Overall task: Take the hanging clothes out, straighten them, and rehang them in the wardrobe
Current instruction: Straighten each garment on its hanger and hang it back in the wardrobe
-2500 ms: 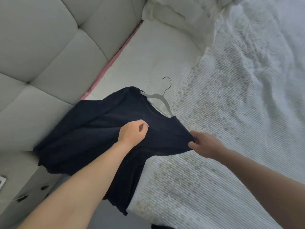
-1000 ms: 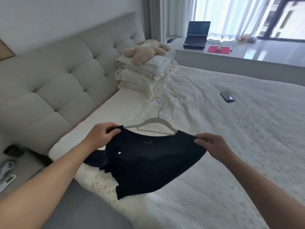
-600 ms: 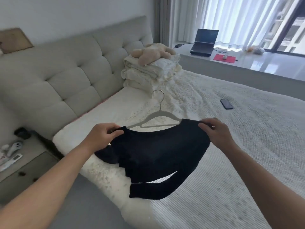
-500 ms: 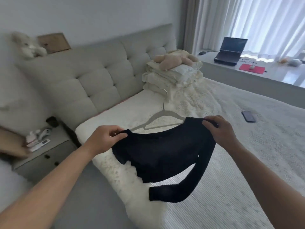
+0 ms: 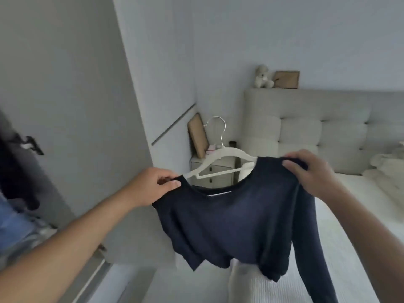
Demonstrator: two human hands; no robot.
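I hold a dark navy long-sleeved top (image 5: 231, 224) in the air by both shoulders. My left hand (image 5: 153, 184) pinches its left shoulder and my right hand (image 5: 310, 171) grips its right shoulder. A white plastic hanger (image 5: 220, 161) with a metal hook sits in the neckline, its left arm sticking out of the collar. One sleeve hangs down at the right. The wardrobe's pale door (image 5: 72, 106) stands at the left, with dark and blue clothes (image 5: 13, 193) hanging at the far left edge.
The bed (image 5: 349, 215) with its tufted beige headboard (image 5: 323, 127) lies to the right. A bedside cabinet (image 5: 212, 171) with a leaning frame stands behind the hanger. A plush toy (image 5: 262, 77) and a picture frame sit on the headboard ledge.
The top has been lifted off the bed and carried left. The view has swung from the bed and window towards the wardrobe. Both hands keep their hold on the shoulders.
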